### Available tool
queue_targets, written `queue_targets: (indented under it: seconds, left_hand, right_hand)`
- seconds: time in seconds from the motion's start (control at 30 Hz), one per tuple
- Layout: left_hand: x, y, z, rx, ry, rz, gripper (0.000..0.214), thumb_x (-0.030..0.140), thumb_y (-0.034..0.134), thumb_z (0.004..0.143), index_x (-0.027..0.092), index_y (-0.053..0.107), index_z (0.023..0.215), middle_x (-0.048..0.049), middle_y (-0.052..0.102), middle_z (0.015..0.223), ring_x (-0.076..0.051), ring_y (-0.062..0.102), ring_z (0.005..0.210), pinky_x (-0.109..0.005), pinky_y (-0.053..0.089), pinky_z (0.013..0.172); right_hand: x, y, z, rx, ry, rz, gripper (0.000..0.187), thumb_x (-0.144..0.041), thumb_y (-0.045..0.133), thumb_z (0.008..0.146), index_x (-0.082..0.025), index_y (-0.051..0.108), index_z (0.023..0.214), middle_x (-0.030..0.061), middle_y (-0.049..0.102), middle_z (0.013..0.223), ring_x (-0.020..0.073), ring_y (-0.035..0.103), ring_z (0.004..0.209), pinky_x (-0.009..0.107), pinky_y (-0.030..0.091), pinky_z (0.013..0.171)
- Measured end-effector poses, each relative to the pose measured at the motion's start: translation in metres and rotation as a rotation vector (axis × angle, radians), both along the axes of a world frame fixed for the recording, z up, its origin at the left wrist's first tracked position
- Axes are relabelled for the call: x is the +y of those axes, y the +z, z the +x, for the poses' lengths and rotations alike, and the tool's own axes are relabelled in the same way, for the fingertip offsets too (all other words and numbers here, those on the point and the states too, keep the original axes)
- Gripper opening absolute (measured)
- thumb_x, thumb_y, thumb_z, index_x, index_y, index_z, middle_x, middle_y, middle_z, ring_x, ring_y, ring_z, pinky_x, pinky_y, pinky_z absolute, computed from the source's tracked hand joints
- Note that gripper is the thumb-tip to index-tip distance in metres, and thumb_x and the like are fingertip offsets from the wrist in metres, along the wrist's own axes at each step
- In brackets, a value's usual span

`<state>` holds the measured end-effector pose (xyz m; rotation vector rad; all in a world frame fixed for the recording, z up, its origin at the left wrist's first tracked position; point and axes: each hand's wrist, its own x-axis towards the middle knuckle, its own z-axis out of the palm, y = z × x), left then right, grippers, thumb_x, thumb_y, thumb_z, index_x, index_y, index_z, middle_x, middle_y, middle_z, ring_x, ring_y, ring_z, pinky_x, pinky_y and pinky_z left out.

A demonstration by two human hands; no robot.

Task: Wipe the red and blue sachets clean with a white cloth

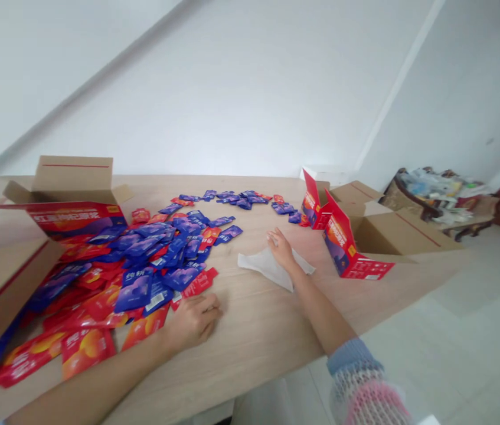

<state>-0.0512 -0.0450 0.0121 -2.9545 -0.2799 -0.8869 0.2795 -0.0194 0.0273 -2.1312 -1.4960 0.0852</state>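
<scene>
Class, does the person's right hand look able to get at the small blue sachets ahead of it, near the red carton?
Probably yes: the right hand rests on a white cloth, and only wooden tabletop lies between it and the blue sachets.

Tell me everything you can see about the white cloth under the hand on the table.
The white cloth is a thin, soft-looking sheet, possibly a tissue or wipe; the picture cannot settle which. It lies crumpled and nearly flat on the pale wood-grain table, with uneven edges and loose folds, and its ends spread to either side. The right hand rests on its upper part. Nothing else appears to touch it; the nearest blue sachets lie apart to its left.
</scene>
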Motion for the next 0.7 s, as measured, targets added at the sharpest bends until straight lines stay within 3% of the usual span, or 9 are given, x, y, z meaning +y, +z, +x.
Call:
queue_targets:
  seconds: [0.07, 0.2, 0.3, 0.37, 0.5, 0.7]
  left_hand:
    - [0.002, 0.002, 0.001, 0.004, -0.009, -0.025, 0.024, 0.008, 0.043, 0.081, 0.019, 0.064, 0.082, -0.0038, 0.06, 0.081, -0.013, 0.059, 0.066, -0.025, 0.048, 0.059]
    - [0.009, 0.002, 0.002, -0.049, -0.006, -0.048, 0.025, 0.009, 0.042, 0.083, 0.021, 0.064, 0.081, -0.0035, 0.059, 0.079, -0.013, 0.058, 0.065, -0.024, 0.047, 0.059]
    - [0.01, 0.002, 0.002, -0.072, 0.009, -0.028, 0.019, 0.011, 0.046, 0.083, 0.022, 0.062, 0.079, -0.0026, 0.057, 0.076, -0.013, 0.056, 0.062, -0.023, 0.045, 0.058]
    - [0.007, 0.002, 0.001, -0.066, 0.011, -0.013, 0.016, 0.013, 0.048, 0.083, 0.022, 0.06, 0.077, -0.0019, 0.055, 0.074, -0.013, 0.055, 0.061, -0.023, 0.045, 0.058]
    - [0.0, 0.001, -0.001, -0.054, 0.032, -0.022, 0.017, 0.01, 0.047, 0.08, 0.023, 0.058, 0.076, -0.0017, 0.054, 0.072, -0.013, 0.053, 0.06, -0.025, 0.044, 0.058]
    - [0.01, -0.006, 0.002, -0.093, 0.123, -0.073, 0.018, 0.009, 0.045, 0.078, 0.022, 0.056, 0.072, -0.0016, 0.055, 0.07, -0.014, 0.052, 0.059, -0.025, 0.04, 0.053]
  right_hand:
    - [0.02, 0.006, 0.017, -0.06, -0.139, 0.016, 0.047, -0.037, 0.023, 0.097, -0.025, 0.052, 0.132, 0.0052, 0.034, 0.149, 0.0205, 0.03, 0.136, 0.04, 0.028, 0.109]
    - [0.051, 0.017, 0.055, -0.174, -0.301, -0.027, 0.043, -0.036, 0.032, 0.094, -0.03, 0.051, 0.132, 0.002, 0.027, 0.153, 0.0259, 0.023, 0.138, 0.056, 0.022, 0.107]
    - [0.066, 0.029, 0.081, -0.165, -0.358, -0.104, 0.05, -0.041, 0.034, 0.092, -0.031, 0.039, 0.141, 0.0023, 0.017, 0.156, 0.0293, 0.017, 0.139, 0.063, 0.02, 0.105]
    - [0.075, 0.037, 0.093, -0.121, -0.4, -0.179, 0.057, -0.046, 0.031, 0.093, -0.03, 0.025, 0.147, 0.0063, 0.015, 0.156, 0.0305, 0.019, 0.139, 0.065, 0.022, 0.103]
    - [0.089, 0.049, 0.104, -0.168, -0.343, -0.239, 0.06, -0.053, 0.02, 0.094, -0.03, 0.016, 0.149, 0.0133, 0.023, 0.153, 0.0294, 0.034, 0.133, 0.064, 0.025, 0.101]
    - [0.109, 0.046, 0.113, -0.351, -0.119, -0.178, 0.059, -0.059, 0.02, 0.092, -0.034, 0.032, 0.144, 0.0128, 0.033, 0.149, 0.0286, 0.042, 0.127, 0.057, 0.029, 0.101]
